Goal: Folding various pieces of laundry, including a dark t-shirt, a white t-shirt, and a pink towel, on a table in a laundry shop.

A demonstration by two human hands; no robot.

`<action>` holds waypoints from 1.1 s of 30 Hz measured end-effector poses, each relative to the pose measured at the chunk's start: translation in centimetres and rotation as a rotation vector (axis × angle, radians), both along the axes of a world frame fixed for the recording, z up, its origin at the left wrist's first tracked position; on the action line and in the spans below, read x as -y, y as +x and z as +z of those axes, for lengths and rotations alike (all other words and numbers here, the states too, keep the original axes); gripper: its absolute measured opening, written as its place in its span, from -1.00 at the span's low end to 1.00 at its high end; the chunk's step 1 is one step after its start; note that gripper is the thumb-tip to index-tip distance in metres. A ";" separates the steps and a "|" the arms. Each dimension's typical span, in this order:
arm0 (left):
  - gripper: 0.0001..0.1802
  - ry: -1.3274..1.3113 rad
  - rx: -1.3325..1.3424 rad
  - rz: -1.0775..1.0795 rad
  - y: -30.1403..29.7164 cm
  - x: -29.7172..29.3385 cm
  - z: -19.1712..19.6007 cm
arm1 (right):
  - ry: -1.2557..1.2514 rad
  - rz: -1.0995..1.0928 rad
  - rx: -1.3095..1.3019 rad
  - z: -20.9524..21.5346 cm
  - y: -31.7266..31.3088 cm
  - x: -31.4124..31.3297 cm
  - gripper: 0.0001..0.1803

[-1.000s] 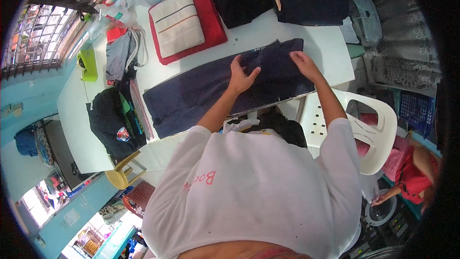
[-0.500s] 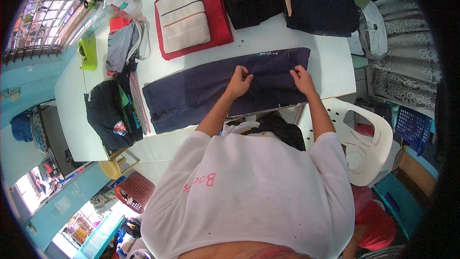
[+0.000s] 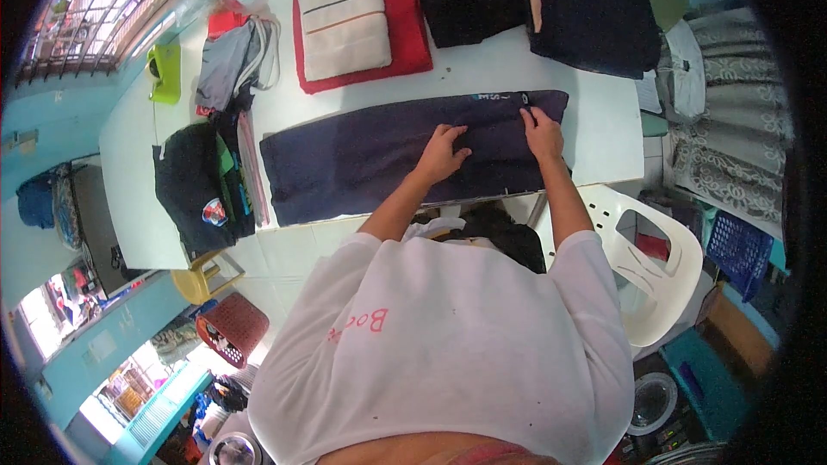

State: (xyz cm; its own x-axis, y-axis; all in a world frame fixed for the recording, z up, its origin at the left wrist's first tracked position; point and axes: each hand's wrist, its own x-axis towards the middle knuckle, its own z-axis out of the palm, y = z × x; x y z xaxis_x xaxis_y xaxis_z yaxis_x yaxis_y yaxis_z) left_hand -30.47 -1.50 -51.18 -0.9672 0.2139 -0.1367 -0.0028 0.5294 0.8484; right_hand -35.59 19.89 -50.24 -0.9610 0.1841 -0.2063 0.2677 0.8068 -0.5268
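A dark navy garment (image 3: 362,164) lies folded into a long strip across the white table (image 3: 594,133). My left hand (image 3: 442,153) presses flat on its middle, fingers spread a little. My right hand (image 3: 543,131) rests on the garment's right end, near the waistband edge, fingers laid on the cloth. Both forearms reach up from my white shirt.
A cream folded cloth on a red one (image 3: 357,21) sits at the back. Black garments (image 3: 586,4) lie at the back right, a dark pile (image 3: 202,189) and grey clothes (image 3: 228,69) at the left. A white plastic chair (image 3: 659,258) stands to my right, a red basket (image 3: 228,327) on the floor.
The view has shifted, and both hands have moved along the navy garment and now press flat on its right half.
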 end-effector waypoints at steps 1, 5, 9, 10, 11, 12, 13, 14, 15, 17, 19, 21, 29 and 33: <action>-0.53 -0.047 0.056 0.005 0.1 -0.3 0.0 | 0.192 0.008 0.073 -0.2 0.1 0.1 -0.61; -0.46 -0.154 -0.068 0.017 1.6 0.3 0.6 | 0.210 0.060 -0.223 -0.6 0.0 0.2 -0.66; -0.48 -0.329 -0.291 0.053 6.1 7.1 1.4 | 0.261 0.425 -0.544 0.2 1.7 0.4 -0.48; -0.50 -0.445 -0.366 0.111 7.1 9.5 1.2 | 0.204 0.513 -0.509 0.3 2.3 0.8 -0.24; -0.56 -0.527 -0.395 0.249 8.2 11.8 0.8 | 0.212 0.524 -0.469 0.4 2.8 1.1 -0.24; -0.56 -0.595 -0.335 0.299 9.2 14.2 0.4 | 0.320 0.570 -0.249 0.4 3.3 1.4 -0.16; -0.54 -0.694 -0.320 0.355 10.8 16.2 0.2 | 0.396 0.631 -0.003 0.3 3.7 1.7 -0.07; -0.53 -0.767 -0.296 0.406 11.6 17.8 -0.3 | 0.382 0.646 0.082 0.2 3.9 1.8 0.03; -0.60 -0.822 -0.209 0.426 12.4 19.1 -0.6 | 0.416 0.655 0.031 0.0 4.0 1.9 0.03; -0.70 -0.843 -0.187 0.411 13.2 20.9 -1.3 | 0.418 0.668 -0.004 -0.4 4.0 1.7 -0.01; -0.74 -0.821 -0.197 0.414 13.0 21.7 -1.7 | 0.431 0.699 0.052 -0.7 4.0 1.4 -0.13; -0.78 -0.799 -0.200 0.418 12.3 22.0 -1.7 | 0.479 0.747 0.059 -0.8 4.0 0.9 -0.23; -0.76 -0.897 -0.397 0.290 11.8 24.6 1.7 | 0.470 0.851 -0.121 1.6 3.7 -0.6 -0.31; -0.70 -0.912 -0.344 0.229 12.6 25.4 1.2 | 0.556 0.922 -0.108 1.2 5.1 -0.4 -0.23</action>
